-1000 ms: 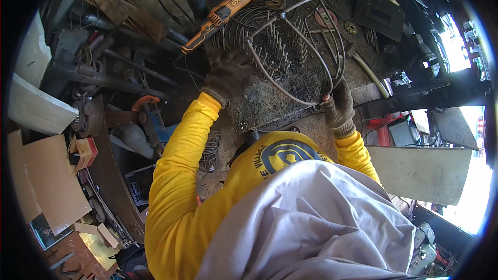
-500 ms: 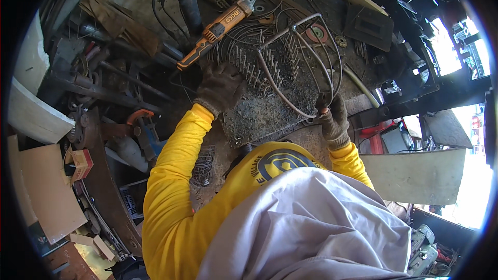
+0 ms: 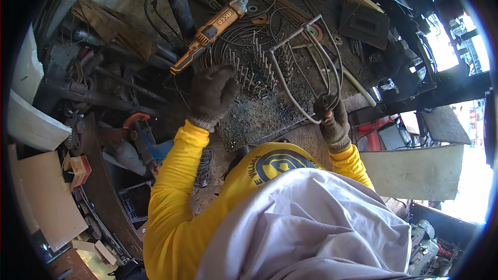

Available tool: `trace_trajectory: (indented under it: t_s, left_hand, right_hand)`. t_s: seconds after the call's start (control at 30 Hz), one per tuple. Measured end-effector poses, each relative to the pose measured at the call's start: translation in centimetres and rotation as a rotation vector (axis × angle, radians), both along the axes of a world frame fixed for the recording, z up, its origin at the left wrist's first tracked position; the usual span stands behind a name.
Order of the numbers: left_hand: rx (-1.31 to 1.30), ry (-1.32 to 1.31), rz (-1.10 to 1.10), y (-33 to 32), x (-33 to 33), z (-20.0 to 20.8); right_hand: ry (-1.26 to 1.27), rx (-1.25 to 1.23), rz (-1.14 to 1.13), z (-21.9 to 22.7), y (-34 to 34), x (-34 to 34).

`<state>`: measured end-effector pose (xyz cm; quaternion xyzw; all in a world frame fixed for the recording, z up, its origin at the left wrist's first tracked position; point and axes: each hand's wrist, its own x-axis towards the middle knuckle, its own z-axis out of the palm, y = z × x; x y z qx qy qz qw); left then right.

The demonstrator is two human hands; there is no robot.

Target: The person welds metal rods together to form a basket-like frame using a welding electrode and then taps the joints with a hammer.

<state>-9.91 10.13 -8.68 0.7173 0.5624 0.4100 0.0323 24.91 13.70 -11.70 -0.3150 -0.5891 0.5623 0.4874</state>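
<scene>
My right hand (image 3: 333, 124), in a dark work glove, is closed round the near end of a bent metal rod frame (image 3: 296, 32). The frame has curved rods and a straight crossbar at its far end, and it is held tilted over the workbench (image 3: 249, 124). My left hand (image 3: 211, 96), also gloved, hovers above the bench's left side, fingers loosely curled and thumb apart, with nothing visible in it. Just beyond it lies an orange and black angle grinder (image 3: 215, 27). Rows of short upright metal pins (image 3: 254, 70) stand beneath and left of the frame.
Coiled wire (image 3: 228, 39) and a reddish disc (image 3: 314, 32) lie on the bench among dark grit. A thick pipe (image 3: 177, 2) rises behind the grinder. At the left are a blue clamp-like tool (image 3: 148, 142), metal scrap and cardboard (image 3: 46, 192). A pale curved panel (image 3: 415, 171) stands at right.
My left hand has drawn back from the bench near the pins, its fingers curling. The rod frame has shifted slightly right in my right hand's grip, and the view has moved a little.
</scene>
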Motion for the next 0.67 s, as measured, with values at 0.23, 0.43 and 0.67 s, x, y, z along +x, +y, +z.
trace_trajectory:
  t_s: [0.23,0.43,0.67]
  left_hand:
    - [-0.147,-0.986,-0.369,-1.4,6.8,10.6]
    - [-0.385,-1.28,-0.517,-1.5,9.5,13.2]
    - [-0.466,-1.18,-0.549,-1.1,11.4,12.8]
  right_hand:
    - [0.018,-0.078,0.1,-0.3,-0.8,1.3]
    - [0.028,-0.069,0.067,-0.4,-1.5,1.3]
    - [0.099,-0.203,0.07,-0.5,-2.5,2.3]
